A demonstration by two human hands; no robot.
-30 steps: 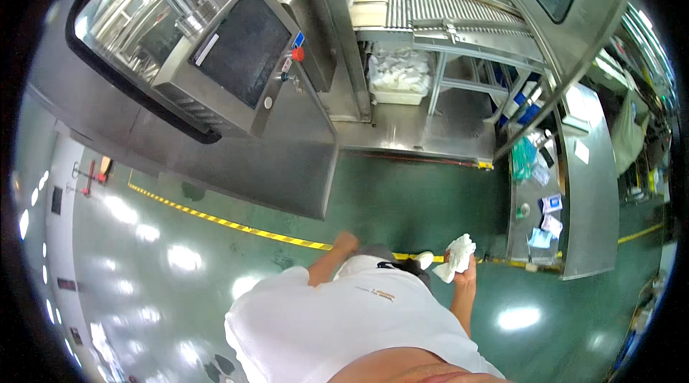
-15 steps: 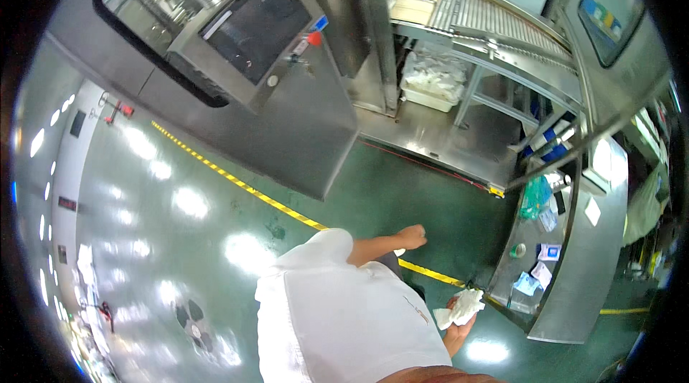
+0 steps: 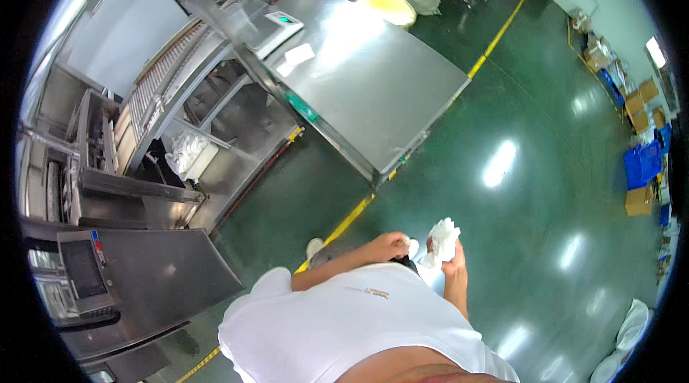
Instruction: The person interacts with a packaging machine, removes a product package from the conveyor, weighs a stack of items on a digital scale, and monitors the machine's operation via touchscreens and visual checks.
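Observation:
In my right hand (image 3: 453,264) is a bundle of crumpled white paper or cloth (image 3: 446,238); my fingers are closed around its lower part and a loose flap hangs from it. My left hand (image 3: 391,245) is in front of my body with its fingers curled in. Whether anything is inside that hand is hidden. It is to the left of the white bundle and apart from it. White shoes (image 3: 314,247) show below on the green floor.
Ahead stands a steel table (image 3: 373,74) with a scale (image 3: 276,33) and a white sheet on it. At left are a roller conveyor (image 3: 169,71), a white bin (image 3: 201,162) and a machine with a screen (image 3: 82,268). Blue crates (image 3: 642,164) and cartons line the right wall.
My view has swung to the right, from the machine toward the steel table and open floor. My hands are closer together in front of me; the right one still holds the white bundle.

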